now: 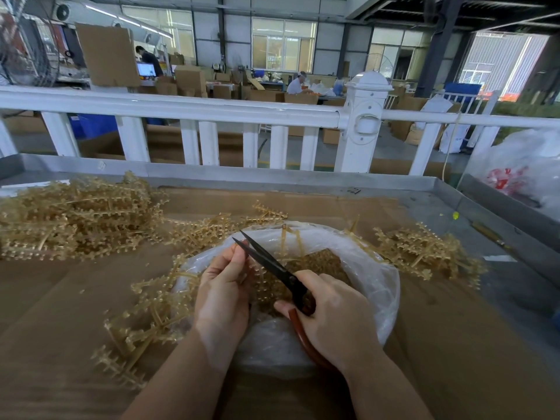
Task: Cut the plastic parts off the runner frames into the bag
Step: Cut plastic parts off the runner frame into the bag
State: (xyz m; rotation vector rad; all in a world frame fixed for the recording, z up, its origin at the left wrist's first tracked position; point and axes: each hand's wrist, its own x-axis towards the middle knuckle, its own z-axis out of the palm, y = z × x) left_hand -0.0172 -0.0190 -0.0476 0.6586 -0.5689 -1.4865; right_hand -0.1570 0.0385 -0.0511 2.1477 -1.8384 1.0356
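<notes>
My left hand [222, 294] pinches a tan plastic runner frame [263, 283] and holds it over the clear plastic bag [375, 280]. Black scissors [266, 262] with red-brown handles sit in my right hand [330, 313], blades slightly apart and pointing up-left, tips beside my left fingertips. Inside the bag lies a heap of cut tan parts [321, 262], with a bare runner [291, 241] leaning on its far rim. Part of the held frame is hidden behind my left hand.
A big pile of runner frames [72, 219] lies at the left, another pile [424, 253] at the right, and loose frames [142, 322] near my left wrist. Cardboard [60, 298] covers the metal table. A white railing [212, 110] runs behind. A white sack [521, 171] stands far right.
</notes>
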